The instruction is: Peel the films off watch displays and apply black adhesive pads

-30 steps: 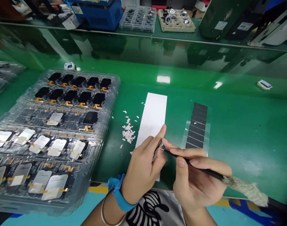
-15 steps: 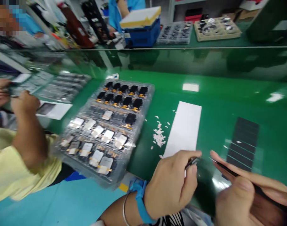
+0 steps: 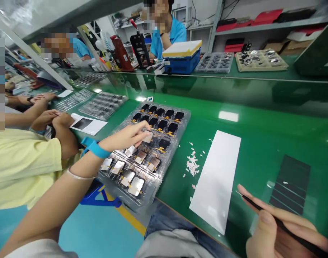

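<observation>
Plainly, the nearer left hand [image 3: 126, 137], grip unclear, has a silver rounded-rectangular panel [image 3: 148, 138] at its fingertips, midway along the clear plastic tray [image 3: 166, 166].

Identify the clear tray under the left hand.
The tray right beside the scraps; other clear trays sit farther left or up on the shelf.

Tray [image 3: 167, 164] left of scraps [image 3: 192, 166], paper strip [image 3: 218, 175] between scraps and film sheet [image 3: 293, 181]

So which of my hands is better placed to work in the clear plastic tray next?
Probably your left hand: it is at a silver-backed flat part in the tray. Your right hand is beyond the long white strip and holds a slim black tool.
</observation>
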A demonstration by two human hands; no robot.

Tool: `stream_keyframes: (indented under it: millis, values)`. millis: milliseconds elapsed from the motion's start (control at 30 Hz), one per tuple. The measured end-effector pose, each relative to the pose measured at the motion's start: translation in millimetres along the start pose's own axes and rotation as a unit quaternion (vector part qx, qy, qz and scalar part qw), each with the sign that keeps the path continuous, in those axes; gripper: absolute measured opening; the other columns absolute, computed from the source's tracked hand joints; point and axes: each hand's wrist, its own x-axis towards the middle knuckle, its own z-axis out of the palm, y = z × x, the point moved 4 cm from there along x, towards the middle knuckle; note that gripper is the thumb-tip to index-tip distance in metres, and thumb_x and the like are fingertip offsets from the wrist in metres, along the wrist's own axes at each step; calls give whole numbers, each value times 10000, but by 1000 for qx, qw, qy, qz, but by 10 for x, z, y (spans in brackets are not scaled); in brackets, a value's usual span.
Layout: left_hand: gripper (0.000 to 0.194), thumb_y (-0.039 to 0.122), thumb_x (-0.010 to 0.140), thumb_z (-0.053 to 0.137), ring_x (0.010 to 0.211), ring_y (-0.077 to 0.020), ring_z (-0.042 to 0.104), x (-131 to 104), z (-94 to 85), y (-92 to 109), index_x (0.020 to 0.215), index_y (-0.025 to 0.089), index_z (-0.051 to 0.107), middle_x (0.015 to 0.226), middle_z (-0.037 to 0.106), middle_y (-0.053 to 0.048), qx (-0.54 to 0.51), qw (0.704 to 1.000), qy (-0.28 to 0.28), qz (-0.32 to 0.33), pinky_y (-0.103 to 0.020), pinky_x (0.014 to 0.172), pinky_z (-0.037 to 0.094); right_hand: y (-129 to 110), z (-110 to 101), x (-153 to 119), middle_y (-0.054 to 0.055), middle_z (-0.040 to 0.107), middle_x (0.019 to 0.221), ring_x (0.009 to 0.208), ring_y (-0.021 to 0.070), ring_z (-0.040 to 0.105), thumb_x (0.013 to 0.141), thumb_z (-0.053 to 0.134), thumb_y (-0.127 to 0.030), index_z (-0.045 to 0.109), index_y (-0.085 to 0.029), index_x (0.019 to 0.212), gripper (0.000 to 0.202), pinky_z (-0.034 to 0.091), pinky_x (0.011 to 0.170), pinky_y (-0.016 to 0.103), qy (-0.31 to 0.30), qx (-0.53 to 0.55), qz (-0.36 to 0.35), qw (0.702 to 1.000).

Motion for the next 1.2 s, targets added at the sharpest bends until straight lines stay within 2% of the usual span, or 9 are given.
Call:
stream_keyframes:
  millis: [133,233,467,700,833,967,1067,1133,1200]
  values:
    - [244,413,998,401,410,-144,489,171,158,-26,1085,199,479,432,499,93,24,999,-30,-2,-221,488,381,-143,77,78,-42,641,768,629,161,687,743,791,-107,442,-225,822,377,593,577,333,30,-9,-34,999]
    - [266,423,969,473,463,-157,539,198,155,18,1106,198,507,525,600,59,66,998,-9,-9,-237,528,372,-137,81,105,-36,631,751,619,173,699,727,784,-84,466,-207,831,356,609,558,337,26,9,-80,996]
    - [289,478,932,549,668,-199,604,217,199,455,902,196,610,752,697,-43,163,984,66,-18,-265,592,335,-76,44,94,2,668,839,720,221,751,642,765,85,531,-176,950,467,684,608,384,-3,57,-126,990]
    - [224,371,842,645,739,-252,671,316,260,634,942,177,696,811,742,-72,228,972,34,-36,-280,626,408,-74,33,178,23,672,858,781,215,751,729,673,103,534,-155,1030,420,703,734,444,-54,147,-85,984]
    - [304,390,827,665,764,-287,691,341,251,669,993,140,716,841,750,-110,255,966,27,-44,-306,660,448,-154,-28,339,37,693,869,799,244,759,769,675,51,538,-169,1022,362,692,741,454,-102,139,-50,984]
    - [306,235,798,610,762,-278,693,312,219,746,1073,161,721,786,744,-76,273,961,29,-44,-307,671,471,-221,-54,593,34,696,867,821,241,761,832,669,-30,574,-192,1004,254,669,794,458,-161,117,-49,979]
    - [479,172,801,543,686,-239,670,150,224,879,1268,174,652,697,702,-34,227,972,62,-18,-305,650,483,-145,25,764,30,695,883,860,224,752,905,623,-114,593,-215,999,142,640,803,423,-227,106,-18,968]
    - [559,170,813,546,642,-197,648,-38,303,1027,1371,179,580,707,680,-15,110,989,92,22,-286,622,502,-78,114,827,18,667,852,811,184,719,945,557,-142,617,-220,973,102,604,732,353,-278,86,-21,956]
    - [529,160,859,526,743,-166,669,-248,461,1224,1384,212,561,910,688,-41,-34,989,115,83,-252,648,537,-35,204,836,15,633,831,758,152,655,958,496,-134,645,-218,938,172,541,651,295,-329,49,-49,942]
